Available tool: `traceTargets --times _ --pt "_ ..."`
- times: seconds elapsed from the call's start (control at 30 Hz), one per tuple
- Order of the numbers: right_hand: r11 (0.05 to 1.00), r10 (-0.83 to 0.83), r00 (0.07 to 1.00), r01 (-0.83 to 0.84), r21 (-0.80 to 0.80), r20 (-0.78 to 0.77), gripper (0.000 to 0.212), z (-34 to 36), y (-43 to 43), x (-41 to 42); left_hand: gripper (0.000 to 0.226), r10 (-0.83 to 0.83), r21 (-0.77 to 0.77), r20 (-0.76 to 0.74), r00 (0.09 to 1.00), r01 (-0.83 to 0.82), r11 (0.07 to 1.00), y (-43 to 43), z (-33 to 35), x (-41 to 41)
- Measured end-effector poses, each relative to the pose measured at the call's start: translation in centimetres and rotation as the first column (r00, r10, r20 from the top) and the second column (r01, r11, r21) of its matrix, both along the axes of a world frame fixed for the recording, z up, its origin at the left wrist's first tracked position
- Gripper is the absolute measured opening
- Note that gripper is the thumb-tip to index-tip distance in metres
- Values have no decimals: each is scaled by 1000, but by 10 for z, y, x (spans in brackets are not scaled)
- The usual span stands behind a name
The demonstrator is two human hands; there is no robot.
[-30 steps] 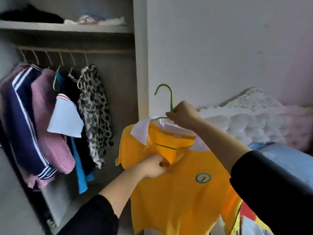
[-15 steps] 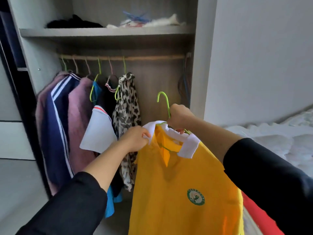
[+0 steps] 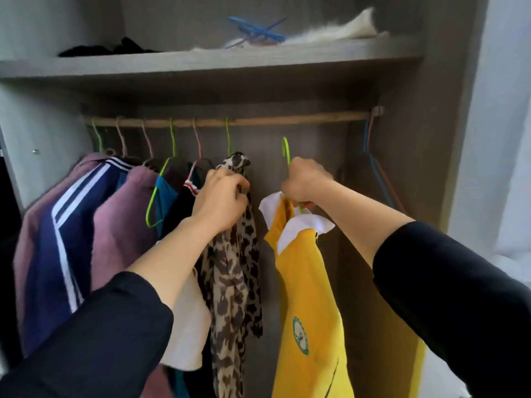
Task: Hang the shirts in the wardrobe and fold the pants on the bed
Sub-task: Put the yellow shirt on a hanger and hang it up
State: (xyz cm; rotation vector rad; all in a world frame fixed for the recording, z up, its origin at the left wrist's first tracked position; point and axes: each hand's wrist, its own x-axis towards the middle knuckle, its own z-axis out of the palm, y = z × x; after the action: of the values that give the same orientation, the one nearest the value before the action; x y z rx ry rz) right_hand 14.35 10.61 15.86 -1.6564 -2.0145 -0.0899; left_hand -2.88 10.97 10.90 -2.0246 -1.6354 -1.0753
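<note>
- Nearest the camera, two black sleeves (image 3: 86, 340) are seen, pushed back, with the forearms bare above them.
- The left hand (image 3: 221, 202) is closed on the top of a leopard-print garment (image 3: 235, 282). The fingers are curled into the cloth just under its hanger.
- The right hand (image 3: 304, 179) is clenched round the neck of a green hanger (image 3: 286, 150).
- The yellow shirt (image 3: 307, 282), white-collared with a round green badge, is carried on that hanger. It hangs free below the fist, just right of the leopard print and apart from it.
- The hook is held upright above the fist. It is below the rail (image 3: 258, 120) and not on it.
- A row is hung left of the leopard print: a white-sleeved black garment (image 3: 186, 326), a teal one, a pink garment (image 3: 120, 219) and a navy jacket (image 3: 48, 254) with white stripes.
- Bare blue and pink hangers (image 3: 376, 173) are hung at the rail's right end.
- Farthest back, on the shelf (image 3: 201, 63), blue hangers (image 3: 258, 31) are noted. Beside them lies something white and fluffy (image 3: 344, 33), possibly fur, though it is blurred. A dark bundle (image 3: 109, 50) sits at the left.
</note>
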Motion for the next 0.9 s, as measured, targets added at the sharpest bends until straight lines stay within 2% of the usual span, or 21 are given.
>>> traceTargets --times 0.1,0.2,0.4,0.5,0.6,0.73,0.83,0.9 --pt "995 -27 999 31 93 -39 11 13 35 -11 37 -1 157 -20 1000 4 988 32 21 -10" --pt "987 -34 994 50 150 -107 12 26 66 -22 46 -1 215 -63 998 15 976 63 43 -22" --pt "955 -77 967 142 260 -245 23 53 121 -47 61 48 112 -104 993 -36 993 118 85 -38" --pt "960 -71 947 150 237 -312 27 59 143 -59 67 22 82 -133 991 -11 997 139 96 -44" --pt "965 -97 954 160 206 -284 30 58 160 -70 71 2 54 -131 991 5 999 155 98 -50" --pt "971 -122 942 178 158 -314 23 50 178 -80 73 -42 46 -123 991 48 998 168 95 -55" --pt "975 -107 933 166 149 -343 7 44 186 -86 76 -46 84 -174 984 62 995 171 92 -58" --pt "976 -96 935 155 151 -342 7 40 189 -89 78 -39 95 -197 980 59 994 172 90 -60"
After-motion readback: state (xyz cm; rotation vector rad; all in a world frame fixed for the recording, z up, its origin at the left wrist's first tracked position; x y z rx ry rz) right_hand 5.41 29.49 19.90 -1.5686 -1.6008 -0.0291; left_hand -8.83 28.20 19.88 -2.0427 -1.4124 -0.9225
